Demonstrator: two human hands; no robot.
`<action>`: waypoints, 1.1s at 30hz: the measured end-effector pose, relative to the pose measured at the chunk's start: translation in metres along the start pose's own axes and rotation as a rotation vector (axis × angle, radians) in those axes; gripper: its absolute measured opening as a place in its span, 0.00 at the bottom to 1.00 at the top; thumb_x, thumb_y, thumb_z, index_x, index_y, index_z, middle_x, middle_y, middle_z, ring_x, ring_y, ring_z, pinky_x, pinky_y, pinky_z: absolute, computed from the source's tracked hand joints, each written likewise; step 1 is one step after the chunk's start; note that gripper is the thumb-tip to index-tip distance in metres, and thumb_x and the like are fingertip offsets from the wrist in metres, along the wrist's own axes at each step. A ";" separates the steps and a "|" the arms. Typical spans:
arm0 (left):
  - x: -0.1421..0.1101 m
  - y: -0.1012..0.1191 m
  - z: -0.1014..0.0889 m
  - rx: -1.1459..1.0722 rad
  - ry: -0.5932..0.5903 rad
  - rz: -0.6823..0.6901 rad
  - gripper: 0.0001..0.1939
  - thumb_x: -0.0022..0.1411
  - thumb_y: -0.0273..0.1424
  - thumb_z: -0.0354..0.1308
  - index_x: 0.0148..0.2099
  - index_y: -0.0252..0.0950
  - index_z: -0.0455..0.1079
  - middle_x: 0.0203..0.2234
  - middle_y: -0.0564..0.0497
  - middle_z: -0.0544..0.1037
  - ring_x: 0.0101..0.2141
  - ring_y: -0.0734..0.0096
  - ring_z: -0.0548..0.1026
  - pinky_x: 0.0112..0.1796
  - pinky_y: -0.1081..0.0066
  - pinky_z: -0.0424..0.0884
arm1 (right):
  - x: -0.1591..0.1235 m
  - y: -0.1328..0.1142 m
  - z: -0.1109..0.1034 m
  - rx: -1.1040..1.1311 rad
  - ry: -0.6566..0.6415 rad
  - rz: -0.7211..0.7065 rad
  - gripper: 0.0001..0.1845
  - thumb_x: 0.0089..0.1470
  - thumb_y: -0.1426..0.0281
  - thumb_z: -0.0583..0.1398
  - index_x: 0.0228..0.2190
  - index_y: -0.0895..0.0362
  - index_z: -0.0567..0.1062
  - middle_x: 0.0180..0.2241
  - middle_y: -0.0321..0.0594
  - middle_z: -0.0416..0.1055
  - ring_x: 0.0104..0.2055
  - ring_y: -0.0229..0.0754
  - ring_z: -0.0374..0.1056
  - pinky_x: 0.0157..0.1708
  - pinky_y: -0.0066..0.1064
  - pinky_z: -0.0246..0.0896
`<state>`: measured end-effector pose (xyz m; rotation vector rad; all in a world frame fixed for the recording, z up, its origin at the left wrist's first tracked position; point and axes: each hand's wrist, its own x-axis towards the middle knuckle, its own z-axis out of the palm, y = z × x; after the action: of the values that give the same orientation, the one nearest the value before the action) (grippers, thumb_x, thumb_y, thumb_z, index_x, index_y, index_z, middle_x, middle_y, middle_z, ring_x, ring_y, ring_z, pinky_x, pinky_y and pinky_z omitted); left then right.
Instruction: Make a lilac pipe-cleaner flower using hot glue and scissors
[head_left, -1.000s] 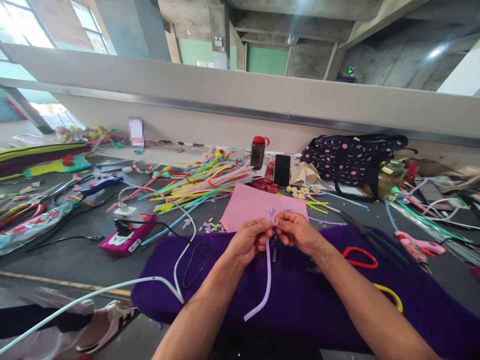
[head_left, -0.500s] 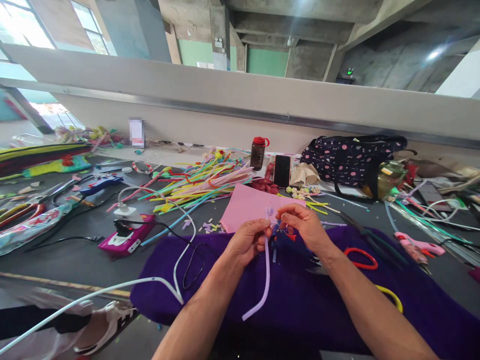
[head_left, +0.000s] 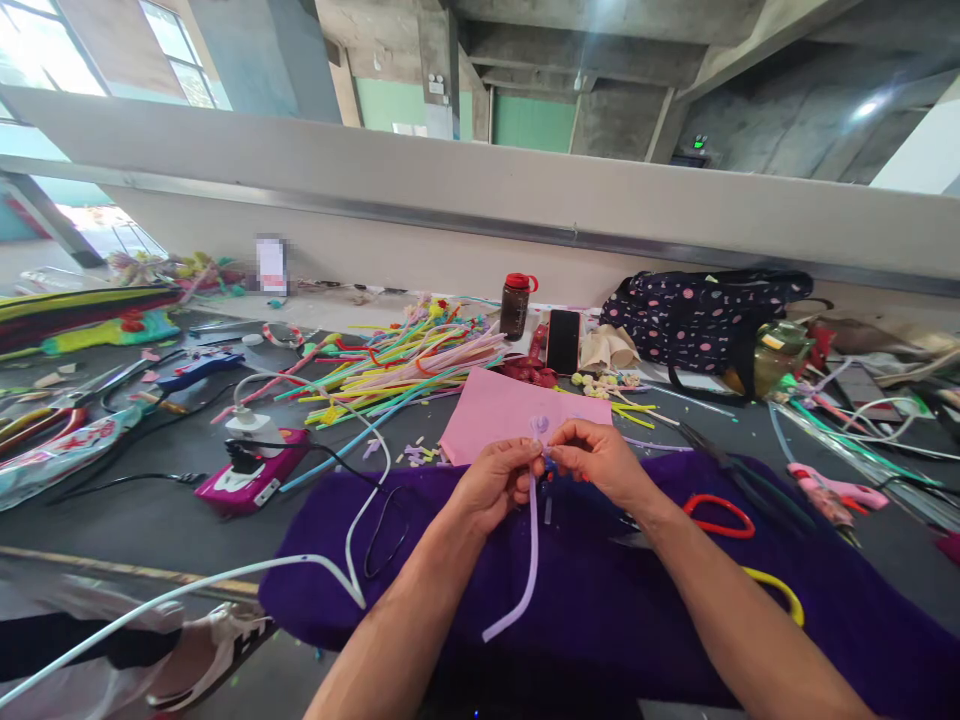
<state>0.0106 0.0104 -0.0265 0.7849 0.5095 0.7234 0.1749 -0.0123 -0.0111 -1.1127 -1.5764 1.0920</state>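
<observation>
A lilac pipe cleaner hangs from my left hand, which pinches it near its top. Above the fingers the stem ends in a small coil, seen against a pink sheet. My right hand has its thumb and fingertips pressed together right beside the stem, touching it just below the coil. The exact grip of the right fingertips is partly hidden. Some small blue and red thing shows behind the fingers, too covered to name. Both hands are over a dark purple cloth.
A bundle of colored pipe cleaners lies at the back, near a red-capped bottle and a phone. On the left is a magenta power strip with cords. Red-and-yellow-handled scissors and a pink glue gun lie right.
My right hand has moved slightly left and its fingertips have closed in on the lilac pipe cleaner. My left hand keeps its pinch in nearly the same place.
</observation>
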 end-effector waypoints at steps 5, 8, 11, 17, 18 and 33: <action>-0.001 0.002 0.001 0.020 0.014 -0.012 0.09 0.49 0.31 0.58 0.24 0.30 0.64 0.14 0.57 0.63 0.12 0.88 0.52 0.12 0.82 0.44 | 0.001 0.006 -0.001 0.188 -0.064 0.076 0.07 0.47 0.68 0.61 0.24 0.59 0.71 0.17 0.31 0.66 0.17 0.31 0.59 0.16 0.22 0.51; -0.001 0.002 0.001 0.023 0.007 -0.019 0.09 0.50 0.31 0.58 0.24 0.31 0.64 0.14 0.57 0.63 0.12 0.88 0.52 0.12 0.82 0.44 | 0.001 0.008 -0.001 0.237 -0.087 0.081 0.08 0.46 0.67 0.61 0.24 0.59 0.70 0.17 0.32 0.65 0.17 0.31 0.59 0.15 0.22 0.50; -0.001 0.001 0.000 0.021 -0.027 -0.020 0.09 0.51 0.31 0.57 0.24 0.30 0.64 0.14 0.57 0.62 0.12 0.88 0.52 0.12 0.82 0.44 | 0.001 0.009 -0.002 0.251 -0.112 0.074 0.09 0.46 0.66 0.62 0.24 0.59 0.69 0.18 0.32 0.65 0.18 0.31 0.59 0.16 0.22 0.50; -0.002 -0.001 0.000 0.003 -0.056 -0.030 0.08 0.50 0.30 0.58 0.26 0.30 0.65 0.16 0.55 0.64 0.12 0.88 0.53 0.13 0.82 0.45 | 0.002 0.012 -0.003 0.254 -0.143 0.055 0.11 0.44 0.65 0.63 0.23 0.59 0.69 0.18 0.31 0.65 0.18 0.30 0.58 0.16 0.22 0.47; -0.002 -0.001 0.000 0.001 -0.055 -0.035 0.08 0.50 0.30 0.58 0.26 0.30 0.65 0.16 0.55 0.65 0.12 0.88 0.53 0.13 0.82 0.45 | 0.002 0.012 -0.003 0.248 -0.147 0.052 0.11 0.44 0.65 0.63 0.23 0.59 0.70 0.18 0.31 0.65 0.18 0.30 0.58 0.17 0.22 0.47; 0.003 -0.004 -0.004 -0.068 -0.011 -0.053 0.08 0.50 0.30 0.57 0.25 0.29 0.66 0.15 0.56 0.62 0.13 0.88 0.53 0.13 0.82 0.44 | -0.001 -0.006 -0.002 -0.207 0.022 -0.300 0.03 0.48 0.70 0.61 0.28 0.56 0.75 0.27 0.37 0.71 0.30 0.39 0.67 0.32 0.30 0.60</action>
<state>0.0116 0.0122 -0.0320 0.7089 0.4915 0.6835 0.1763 -0.0145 -0.0054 -0.9765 -1.8013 0.7282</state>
